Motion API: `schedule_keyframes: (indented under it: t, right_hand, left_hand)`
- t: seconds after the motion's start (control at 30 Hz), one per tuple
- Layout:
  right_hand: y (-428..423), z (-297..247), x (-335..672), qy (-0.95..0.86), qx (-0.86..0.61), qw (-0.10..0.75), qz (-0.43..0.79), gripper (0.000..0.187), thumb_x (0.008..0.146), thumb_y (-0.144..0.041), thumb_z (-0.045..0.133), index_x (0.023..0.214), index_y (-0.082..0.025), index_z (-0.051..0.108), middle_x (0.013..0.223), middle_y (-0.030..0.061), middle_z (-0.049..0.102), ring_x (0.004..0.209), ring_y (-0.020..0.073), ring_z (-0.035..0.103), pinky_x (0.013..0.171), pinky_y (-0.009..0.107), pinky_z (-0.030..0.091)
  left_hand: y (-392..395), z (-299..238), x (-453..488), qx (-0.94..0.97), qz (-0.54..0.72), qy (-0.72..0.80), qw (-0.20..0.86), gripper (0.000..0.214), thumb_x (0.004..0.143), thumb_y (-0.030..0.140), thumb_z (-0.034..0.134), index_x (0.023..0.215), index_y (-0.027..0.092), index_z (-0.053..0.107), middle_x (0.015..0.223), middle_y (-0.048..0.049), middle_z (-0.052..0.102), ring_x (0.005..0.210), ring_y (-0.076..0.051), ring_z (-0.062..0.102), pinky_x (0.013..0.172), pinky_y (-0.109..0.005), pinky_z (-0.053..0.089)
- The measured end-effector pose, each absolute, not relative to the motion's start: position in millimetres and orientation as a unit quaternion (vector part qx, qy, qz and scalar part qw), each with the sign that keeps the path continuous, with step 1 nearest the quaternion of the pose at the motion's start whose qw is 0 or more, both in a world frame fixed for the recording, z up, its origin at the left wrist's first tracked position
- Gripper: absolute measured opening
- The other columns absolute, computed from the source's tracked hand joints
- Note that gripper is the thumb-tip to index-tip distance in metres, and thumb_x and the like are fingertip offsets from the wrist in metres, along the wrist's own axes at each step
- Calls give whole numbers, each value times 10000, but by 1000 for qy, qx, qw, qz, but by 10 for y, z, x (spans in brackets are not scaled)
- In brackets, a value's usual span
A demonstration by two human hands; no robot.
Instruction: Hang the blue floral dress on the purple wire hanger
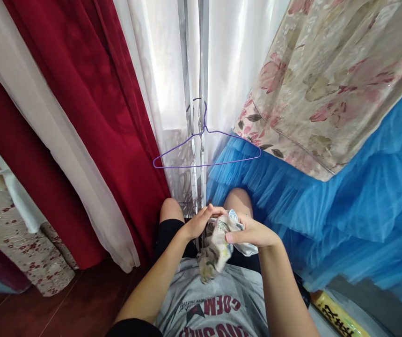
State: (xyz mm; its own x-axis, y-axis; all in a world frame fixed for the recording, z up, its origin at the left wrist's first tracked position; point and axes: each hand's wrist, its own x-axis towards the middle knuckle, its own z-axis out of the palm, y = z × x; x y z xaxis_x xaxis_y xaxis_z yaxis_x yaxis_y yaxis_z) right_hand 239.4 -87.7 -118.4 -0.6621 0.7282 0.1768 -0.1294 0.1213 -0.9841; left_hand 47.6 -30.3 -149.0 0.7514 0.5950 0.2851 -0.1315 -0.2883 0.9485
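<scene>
A crumpled, light-coloured patterned cloth (218,250) is bunched up in front of my lap. My right hand (252,231) grips it, thumb on the near side, the fingers partly hidden behind the folds. On its other side, my left hand (201,222) lies against the cloth with fingers stretched out flat and the thumb raised apart. Part of the cloth hangs down over my grey shirt. What kind of item the cloth is, I cannot make out. Beyond my hands, a purple wire hanger (208,164) hangs on a pale metal rack pole.
Red and white curtains (91,117) hang on the left. On the right hang a floral fabric (313,93) and layers of blue tulle (292,206). A yellow packet (337,316) lies at the lower right. Dark red floor tiles (77,304) show at the lower left.
</scene>
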Motion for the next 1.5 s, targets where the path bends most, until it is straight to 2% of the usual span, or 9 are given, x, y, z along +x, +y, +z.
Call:
schedule_keyframes:
  t: [0.27, 0.43, 0.77, 0.87, 0.97, 1.07, 1.17, 1.37, 1.5]
  right_hand:
    - [-1122, -850, 2420, -743, -207, 287, 568, 434, 886, -458, 734, 669, -167, 497, 611, -56, 381, 567, 78, 310, 520, 234, 279]
    - [-1221, -719, 2419, -759, -284, 241, 533, 404, 903, -450, 712, 694, -170, 510, 637, -48, 390, 588, 88, 311, 519, 239, 267]
    - [-484, -469, 2548, -798, -453, 270, 293, 238, 854, -391, 651, 837, -162, 714, 731, 10, 655, 662, 179, 565, 592, 281, 433]
    - [-128, -468, 2537, -791, -458, 322, 247, 359, 838, -370, 668, 1132, -179, 744, 1075, 81, 758, 942, 270, 685, 817, 351, 539]
    - [176, -497, 2546, -763, -483, 392, 177, 519, 866, -386, 655, 1343, -183, 657, 1365, 146, 667, 1194, 315, 637, 1011, 420, 496]
    - [371, -556, 2572, -754, -519, 381, 134, 395, 927, -462, 559, 1072, -140, 735, 1031, 130, 752, 925, 281, 675, 828, 366, 505]
    - [455, -645, 2563, -741, -544, 380, 105, 446, 937, -524, 495, 733, -156, 645, 653, 43, 612, 639, 187, 537, 611, 303, 369]
    - [413, -761, 2432, -731, -546, 400, 94, 443, 918, -525, 515, 658, -170, 570, 591, 9, 505, 619, 152, 457, 579, 287, 274]
    - [265, -740, 2497, -739, -492, 441, 132, 386, 904, -506, 571, 812, -156, 702, 718, 33, 640, 715, 202, 580, 651, 289, 383]
  left_hand:
    - [-517, -1733, 301, 871, 240, 93, 419, 861, 899, 863, 235, 948, 179, 756, 1139, -141, 740, 1222, -304, 607, 1185, -458, 337]
    - [-203, -1734, -70, 944, 181, 208, 184, 379, 935, 615, 600, 932, 280, 778, 1052, -14, 786, 1268, -260, 582, 1273, -536, 35]
    - [588, -1304, -1552, 867, 130, 481, -7, 311, 913, 530, 621, 936, 281, 806, 1232, -56, 727, 1177, -302, 594, 1045, -496, 362]
    - [699, -938, -1754, 838, 129, 524, -79, 355, 950, 505, 534, 987, 273, 801, 1171, -92, 735, 1117, -320, 609, 968, -470, 396]
    - [825, -561, -1726, 813, 145, 553, -109, 491, 994, 583, 403, 1091, 279, 777, 1158, -115, 739, 1101, -343, 632, 929, -465, 428]
    - [1012, -295, -1583, 795, 172, 573, -96, 559, 995, 636, 357, 1110, 271, 766, 1152, -118, 752, 1072, -351, 662, 906, -454, 464]
    - [1160, -154, -1370, 813, 239, 529, -50, 465, 958, 569, 480, 1058, 217, 767, 1105, -115, 764, 1021, -312, 684, 907, -390, 490]
    - [1086, -7, -713, 818, 371, 431, -81, 298, 891, 402, 600, 969, 149, 737, 1011, -109, 740, 927, -259, 664, 860, -341, 477]
    - [1018, 8, -427, 810, 431, 393, -60, 284, 932, 412, 575, 827, 168, 674, 853, -51, 703, 807, -201, 623, 769, -299, 436]
